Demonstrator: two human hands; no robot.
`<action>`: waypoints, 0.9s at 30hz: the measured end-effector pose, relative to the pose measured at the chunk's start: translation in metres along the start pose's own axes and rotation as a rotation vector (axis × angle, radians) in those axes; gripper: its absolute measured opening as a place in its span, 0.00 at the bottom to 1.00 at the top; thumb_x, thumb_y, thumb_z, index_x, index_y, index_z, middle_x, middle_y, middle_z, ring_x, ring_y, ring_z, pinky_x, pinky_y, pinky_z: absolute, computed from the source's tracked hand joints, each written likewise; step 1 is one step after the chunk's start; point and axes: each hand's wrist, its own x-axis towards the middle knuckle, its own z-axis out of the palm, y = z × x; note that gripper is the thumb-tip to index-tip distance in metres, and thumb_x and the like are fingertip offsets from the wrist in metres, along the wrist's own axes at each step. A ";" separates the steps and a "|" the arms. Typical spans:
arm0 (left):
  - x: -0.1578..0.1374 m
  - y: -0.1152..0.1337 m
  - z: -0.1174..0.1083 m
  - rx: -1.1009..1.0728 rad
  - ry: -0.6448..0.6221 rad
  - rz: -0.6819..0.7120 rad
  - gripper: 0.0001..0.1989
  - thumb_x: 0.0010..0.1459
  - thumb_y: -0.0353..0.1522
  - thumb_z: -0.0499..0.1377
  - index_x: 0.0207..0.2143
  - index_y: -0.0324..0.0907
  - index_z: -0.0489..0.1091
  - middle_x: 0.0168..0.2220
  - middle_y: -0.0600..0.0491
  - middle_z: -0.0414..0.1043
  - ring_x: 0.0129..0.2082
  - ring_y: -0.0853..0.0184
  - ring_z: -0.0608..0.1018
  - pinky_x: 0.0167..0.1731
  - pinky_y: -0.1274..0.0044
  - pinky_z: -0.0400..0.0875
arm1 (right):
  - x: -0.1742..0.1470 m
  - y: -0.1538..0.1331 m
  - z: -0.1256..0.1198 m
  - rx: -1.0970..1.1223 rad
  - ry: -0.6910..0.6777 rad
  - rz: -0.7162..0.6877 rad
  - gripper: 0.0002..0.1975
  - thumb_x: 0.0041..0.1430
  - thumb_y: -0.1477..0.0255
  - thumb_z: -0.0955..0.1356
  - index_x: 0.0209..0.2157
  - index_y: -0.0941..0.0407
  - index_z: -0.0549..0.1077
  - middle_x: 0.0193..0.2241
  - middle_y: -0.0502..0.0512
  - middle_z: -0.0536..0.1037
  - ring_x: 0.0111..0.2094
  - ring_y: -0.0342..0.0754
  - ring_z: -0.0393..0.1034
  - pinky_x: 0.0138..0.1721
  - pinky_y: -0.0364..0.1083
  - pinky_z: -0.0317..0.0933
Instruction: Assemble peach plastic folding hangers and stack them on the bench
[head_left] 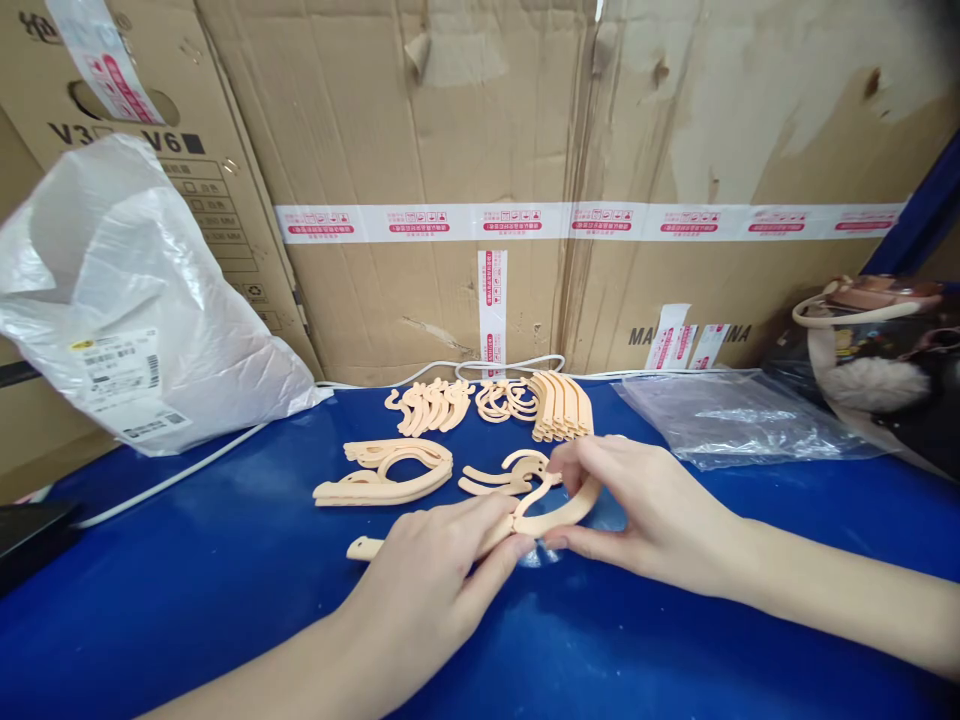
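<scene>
Both hands hold one beige plastic folding hanger (556, 518) just above the blue tabletop. My left hand (442, 565) is closed over its left arm, whose end sticks out past the fingers. My right hand (626, 500) pinches the curved part on the right between thumb and fingers. Right behind the hands lie loose curved hanger pieces (495, 482), partly covered by the right hand. Folded hangers (386, 475) rest on the table to the left of them.
Along the back lie hook-ended pieces (431, 408), ring-like hooks (506, 400) and stacked curved arms (562, 405). A white plastic bag (142, 290) stands left, with a dark device (34, 540) in front. Clear plastic (735, 415) and a dark bag (877, 370) lie right. Cardboard boxes (420, 120) wall the back.
</scene>
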 end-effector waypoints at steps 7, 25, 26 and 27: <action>-0.004 -0.004 0.004 0.084 0.073 0.046 0.15 0.66 0.40 0.48 0.40 0.44 0.70 0.35 0.53 0.77 0.32 0.62 0.78 0.28 0.76 0.62 | -0.004 0.005 0.001 -0.123 0.181 -0.073 0.13 0.63 0.63 0.63 0.42 0.57 0.72 0.37 0.59 0.74 0.36 0.47 0.70 0.35 0.45 0.63; 0.008 0.004 0.004 0.359 -0.005 0.424 0.14 0.63 0.27 0.46 0.43 0.38 0.70 0.41 0.46 0.72 0.42 0.59 0.72 0.40 0.70 0.69 | 0.010 0.030 -0.015 -0.165 -0.177 0.163 0.04 0.57 0.76 0.63 0.35 0.55 0.66 0.25 0.48 0.74 0.24 0.43 0.67 0.25 0.41 0.52; 0.012 0.002 0.002 0.347 -0.009 0.408 0.14 0.63 0.27 0.46 0.44 0.39 0.69 0.44 0.46 0.71 0.45 0.59 0.71 0.43 0.68 0.68 | 0.010 0.032 -0.016 -0.223 -0.199 0.167 0.04 0.57 0.76 0.63 0.35 0.55 0.65 0.25 0.48 0.74 0.24 0.43 0.67 0.24 0.41 0.51; 0.016 -0.001 0.002 0.332 -0.018 0.395 0.14 0.64 0.27 0.46 0.45 0.40 0.69 0.48 0.46 0.69 0.48 0.59 0.71 0.46 0.67 0.67 | 0.010 0.033 -0.016 -0.281 -0.228 0.171 0.03 0.57 0.77 0.62 0.34 0.55 0.65 0.25 0.49 0.74 0.24 0.43 0.67 0.24 0.41 0.50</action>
